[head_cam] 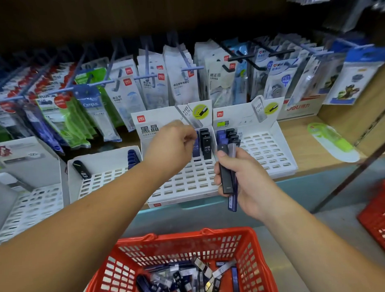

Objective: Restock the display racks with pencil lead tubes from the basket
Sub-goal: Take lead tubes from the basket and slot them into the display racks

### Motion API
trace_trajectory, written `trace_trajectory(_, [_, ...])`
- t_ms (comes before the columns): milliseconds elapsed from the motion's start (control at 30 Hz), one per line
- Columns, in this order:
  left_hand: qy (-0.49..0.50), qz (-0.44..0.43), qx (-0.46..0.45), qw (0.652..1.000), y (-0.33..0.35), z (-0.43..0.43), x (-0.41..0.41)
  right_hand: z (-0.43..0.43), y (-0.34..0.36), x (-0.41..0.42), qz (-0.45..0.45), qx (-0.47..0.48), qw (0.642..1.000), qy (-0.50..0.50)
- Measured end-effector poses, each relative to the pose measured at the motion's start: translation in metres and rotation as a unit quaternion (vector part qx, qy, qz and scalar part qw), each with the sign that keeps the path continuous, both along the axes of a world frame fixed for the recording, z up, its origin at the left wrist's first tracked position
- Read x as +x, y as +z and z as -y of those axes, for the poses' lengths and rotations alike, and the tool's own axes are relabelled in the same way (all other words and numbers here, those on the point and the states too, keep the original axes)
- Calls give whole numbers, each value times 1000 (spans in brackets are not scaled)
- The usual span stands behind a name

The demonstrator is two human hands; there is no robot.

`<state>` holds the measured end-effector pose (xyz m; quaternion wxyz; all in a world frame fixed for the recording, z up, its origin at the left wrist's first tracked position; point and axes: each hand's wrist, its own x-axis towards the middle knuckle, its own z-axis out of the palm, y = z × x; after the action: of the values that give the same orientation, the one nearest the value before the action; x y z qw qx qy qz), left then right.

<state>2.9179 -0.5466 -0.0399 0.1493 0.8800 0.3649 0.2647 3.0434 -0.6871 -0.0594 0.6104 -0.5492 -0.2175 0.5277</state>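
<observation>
The red basket (252,248) sits low before the shelf, its loose tubes (183,279) within easy reach. At the middle display rack (188,185), the left hand (172,144) pinches a blue tube (196,146) into the back row. The right hand (238,177) grips spare tubes (225,173), ready to feed across.

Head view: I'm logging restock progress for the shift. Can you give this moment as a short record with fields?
left hand: over the middle rack, fingers curled at a blue tube standing there; grip unclear
right hand: grips a bunch of tubes, one black, others blue
middle rack: black tubes upright at the back, most slots empty
right rack: only its back left corner filled
basket: red, below the hands, loose tubes inside
</observation>
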Motion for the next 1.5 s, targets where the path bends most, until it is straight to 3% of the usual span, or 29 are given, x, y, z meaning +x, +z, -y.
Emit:
trace_trajectory(33, [-3,28,-7,1000,3,6,-1,1,1,-1,8,0,1000,3])
trace_trajectory(100, [-18,84,-113,990,10,21,0,3,3,-3,24,10,1000,14])
trace_trajectory(167, [-30,112,-237,964,14,32,-1,5,4,-6,47,21,998,24])
trace_trajectory(233, [-29,137,-305,942,19,37,-5,5,4,-7,66,24,997,22])
trace_trajectory(500, [-54,147,-379,912,20,37,-15,6,5,-11,48,3,999,-4])
trace_trajectory(567, [-36,171,-358,917,22,31,-13,5,2,-8,43,-28,997,-57])
trace_trajectory(633, [-5,183,-277,943,25,23,-10,6,-4,0,61,-74,989,-114])
trace_trajectory(733, [-28,152,-204,967,21,18,-4,8,-5,6,54,-97,986,-127])
trace_trajectory(933, [-46,100,-86,990,-9,16,6,7,6,8,-112,-65,988,-81])
trace_trajectory(1233, [-50,100,-110,988,2,17,15,10,-2,13,-108,-29,988,-104])
trace_trajectory(1367, [-60,89,-112,988,1,17,12,13,-4,18,-62,-32,992,-103])
trace_trajectory(1500, [-57,89,-63,992,-11,21,14,16,-3,21,-28,-41,994,-100])
